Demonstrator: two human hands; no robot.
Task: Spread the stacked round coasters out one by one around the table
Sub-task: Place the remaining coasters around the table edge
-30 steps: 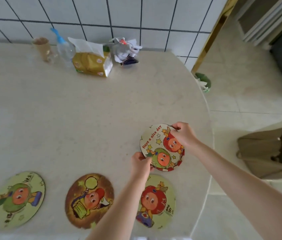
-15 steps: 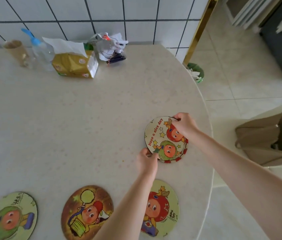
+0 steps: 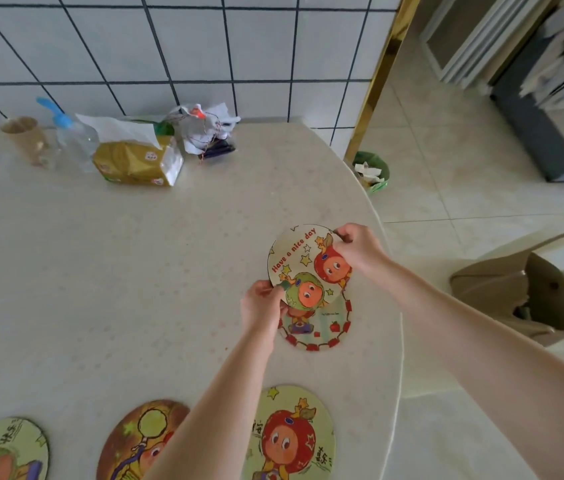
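Observation:
Both hands hold a round "Have a nice day" coaster (image 3: 299, 261) near the table's right edge. My left hand (image 3: 262, 304) pinches its lower left rim and my right hand (image 3: 358, 249) pinches its upper right rim. It is lifted and shifted up off a second coaster with a red-square border (image 3: 322, 327), which lies flat on the table beneath it. Three more coasters lie along the near edge: a green one (image 3: 3, 452) at the left, a brown one (image 3: 138, 441) in the middle, partly hidden by my left arm, and a pale green one with a red character (image 3: 291, 438).
At the back by the tiled wall stand a paper cup (image 3: 24, 138), a plastic bottle with a blue cap (image 3: 72, 136), a gold tissue pack (image 3: 138, 161) and a crumpled bag (image 3: 207, 129). The beige table (image 3: 135, 271) curves away at the right. A bin (image 3: 372, 171) and a chair (image 3: 533, 289) stand on the floor.
The top coaster has come away from the one below, whose red-bordered face now shows. The view has moved closer and rightward; the far-left coasters slid out of the frame.

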